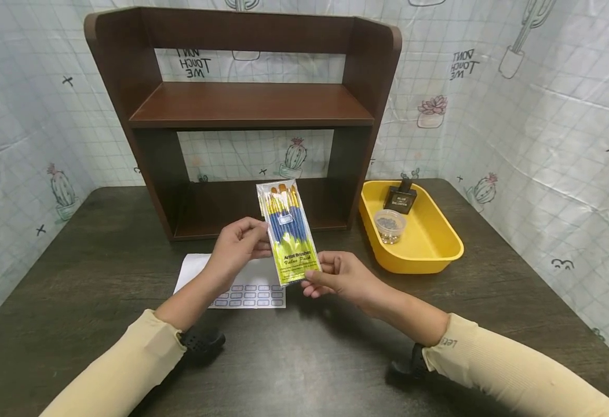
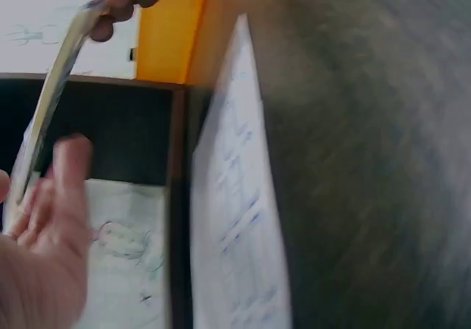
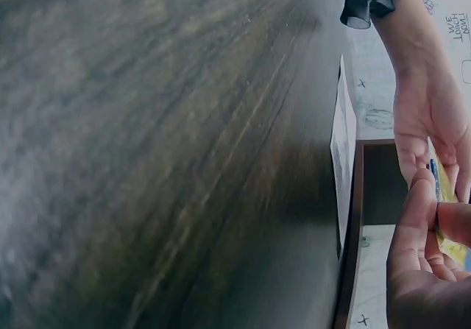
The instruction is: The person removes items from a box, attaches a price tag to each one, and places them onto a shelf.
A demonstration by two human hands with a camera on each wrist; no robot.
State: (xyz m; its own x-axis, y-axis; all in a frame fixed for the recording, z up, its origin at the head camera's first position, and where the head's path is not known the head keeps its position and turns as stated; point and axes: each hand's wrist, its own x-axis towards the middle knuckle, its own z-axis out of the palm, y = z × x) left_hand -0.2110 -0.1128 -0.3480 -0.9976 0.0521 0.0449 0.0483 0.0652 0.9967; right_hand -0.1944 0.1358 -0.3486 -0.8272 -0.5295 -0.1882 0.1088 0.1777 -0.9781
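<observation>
A clear pack of artist brushes (image 1: 291,231) with blue handles and a yellow-green lower panel is held up over the table, tilted slightly. A small blue-bordered label (image 1: 285,219) shows on its front. My left hand (image 1: 239,249) holds the pack's left edge; in the left wrist view its thumb is blurred. At the lower right corner, my right hand (image 1: 346,281) pinches the pack between thumb and fingers. Beneath lies a white sheet of labels (image 1: 249,295), partly hidden by the left arm and the pack.
Behind the hands stands a dark brown wooden shelf (image 1: 252,104). To the right, a yellow tray (image 1: 429,231) contains a black bottle (image 1: 400,198) and a small clear tub (image 1: 389,225). Patterned sheeting hangs around the dark table (image 1: 314,370).
</observation>
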